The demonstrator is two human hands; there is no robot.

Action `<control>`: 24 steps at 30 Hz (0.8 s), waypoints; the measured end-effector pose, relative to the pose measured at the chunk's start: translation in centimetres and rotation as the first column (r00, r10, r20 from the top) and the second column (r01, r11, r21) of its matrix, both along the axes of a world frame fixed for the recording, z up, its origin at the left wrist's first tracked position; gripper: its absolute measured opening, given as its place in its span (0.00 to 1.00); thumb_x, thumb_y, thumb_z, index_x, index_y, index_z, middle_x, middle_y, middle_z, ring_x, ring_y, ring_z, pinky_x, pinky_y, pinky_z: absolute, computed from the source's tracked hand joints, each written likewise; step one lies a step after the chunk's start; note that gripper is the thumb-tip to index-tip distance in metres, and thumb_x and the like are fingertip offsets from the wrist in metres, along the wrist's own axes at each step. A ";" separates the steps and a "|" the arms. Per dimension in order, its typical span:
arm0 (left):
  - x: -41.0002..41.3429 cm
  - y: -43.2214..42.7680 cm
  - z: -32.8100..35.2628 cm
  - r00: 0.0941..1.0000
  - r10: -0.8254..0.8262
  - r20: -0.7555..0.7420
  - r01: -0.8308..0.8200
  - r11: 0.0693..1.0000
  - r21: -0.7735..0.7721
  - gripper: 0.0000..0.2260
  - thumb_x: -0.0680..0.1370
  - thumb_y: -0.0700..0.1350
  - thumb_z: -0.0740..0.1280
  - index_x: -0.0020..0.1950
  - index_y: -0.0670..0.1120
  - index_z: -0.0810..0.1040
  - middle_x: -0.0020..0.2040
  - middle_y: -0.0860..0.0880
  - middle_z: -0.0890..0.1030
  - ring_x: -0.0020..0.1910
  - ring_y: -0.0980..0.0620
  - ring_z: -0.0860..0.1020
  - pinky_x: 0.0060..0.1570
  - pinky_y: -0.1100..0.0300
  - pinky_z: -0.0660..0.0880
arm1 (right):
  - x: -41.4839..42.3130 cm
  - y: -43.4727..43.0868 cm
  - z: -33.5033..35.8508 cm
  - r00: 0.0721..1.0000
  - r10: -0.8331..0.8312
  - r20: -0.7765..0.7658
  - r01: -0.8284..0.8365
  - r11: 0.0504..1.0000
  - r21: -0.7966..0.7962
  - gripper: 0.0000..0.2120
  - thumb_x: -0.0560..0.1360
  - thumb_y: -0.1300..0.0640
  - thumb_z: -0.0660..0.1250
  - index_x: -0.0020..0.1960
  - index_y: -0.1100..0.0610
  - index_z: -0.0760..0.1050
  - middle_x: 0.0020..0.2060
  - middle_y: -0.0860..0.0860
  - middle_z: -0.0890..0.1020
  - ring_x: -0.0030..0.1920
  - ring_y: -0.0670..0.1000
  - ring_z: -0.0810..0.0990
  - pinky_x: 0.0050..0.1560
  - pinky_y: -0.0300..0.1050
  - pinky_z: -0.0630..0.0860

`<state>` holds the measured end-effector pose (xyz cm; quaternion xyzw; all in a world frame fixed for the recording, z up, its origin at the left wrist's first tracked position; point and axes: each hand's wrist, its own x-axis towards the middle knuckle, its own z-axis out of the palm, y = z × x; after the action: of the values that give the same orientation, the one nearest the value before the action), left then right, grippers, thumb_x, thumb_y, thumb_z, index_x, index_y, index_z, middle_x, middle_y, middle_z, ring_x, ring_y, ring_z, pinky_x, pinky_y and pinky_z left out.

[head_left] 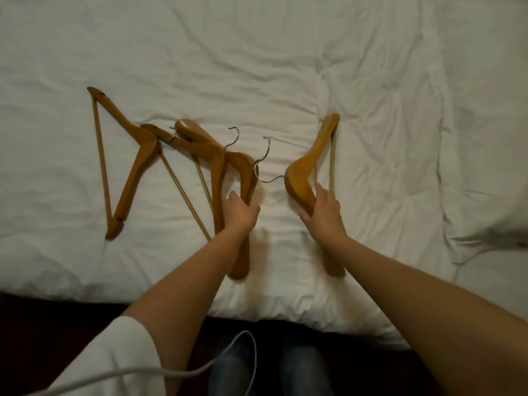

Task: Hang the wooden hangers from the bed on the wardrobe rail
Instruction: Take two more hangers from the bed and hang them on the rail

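Several wooden hangers with metal hooks lie on the white duvet of the bed [285, 67]. My right hand [324, 212] grips the lower arm of the rightmost hanger [308, 164], whose hook points left. My left hand [240, 214] is closed on the arm of a hanger [244, 175] in the overlapping middle group. Another hanger of that group [200, 138] lies just left of it. The leftmost hanger [128, 167] lies apart from both hands. No wardrobe rail is in view.
The bed's front edge [285, 310] runs across the lower frame, with dark floor below it. A pale cable [200, 370] loops across my legs at the bottom. A fold of duvet or pillow [491, 195] bulges at the right.
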<state>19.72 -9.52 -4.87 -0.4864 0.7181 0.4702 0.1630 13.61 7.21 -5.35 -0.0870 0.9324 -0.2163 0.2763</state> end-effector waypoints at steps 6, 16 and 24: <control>-3.0 -0.7 -5.3 0.986 0.165 0.009 -0.165 0.978 0.126 0.26 0.77 0.46 0.67 0.72 0.40 0.65 0.67 0.41 0.74 0.65 0.40 0.74 0.61 0.50 0.74 | -2.2 -2.1 -4.3 0.975 -0.163 0.148 0.168 0.986 -0.018 0.37 0.74 0.49 0.68 0.76 0.57 0.53 0.66 0.57 0.73 0.64 0.60 0.74 0.60 0.53 0.73; -3.1 -1.2 1.0 0.811 0.526 -0.257 -0.478 0.848 0.229 0.07 0.75 0.46 0.65 0.43 0.43 0.77 0.27 0.51 0.69 0.25 0.53 0.68 0.31 0.57 0.68 | -3.6 0.1 2.0 0.923 -0.363 0.128 0.385 0.877 -0.288 0.14 0.72 0.51 0.68 0.54 0.55 0.73 0.44 0.48 0.78 0.42 0.50 0.76 0.42 0.45 0.72; -2.2 -0.7 9.5 0.608 0.791 -0.072 -0.509 0.458 0.729 0.16 0.77 0.46 0.63 0.29 0.47 0.68 0.18 0.53 0.64 0.16 0.57 0.62 0.18 0.66 0.60 | -3.7 1.2 8.8 0.876 -0.460 0.145 0.480 0.802 -0.356 0.13 0.73 0.52 0.65 0.47 0.63 0.74 0.33 0.51 0.75 0.30 0.48 0.73 0.30 0.42 0.74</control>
<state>17.50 -10.27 4.64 -0.5321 0.2767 0.7997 -0.0302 9.93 8.40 3.43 0.1001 0.8572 -0.4569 0.2155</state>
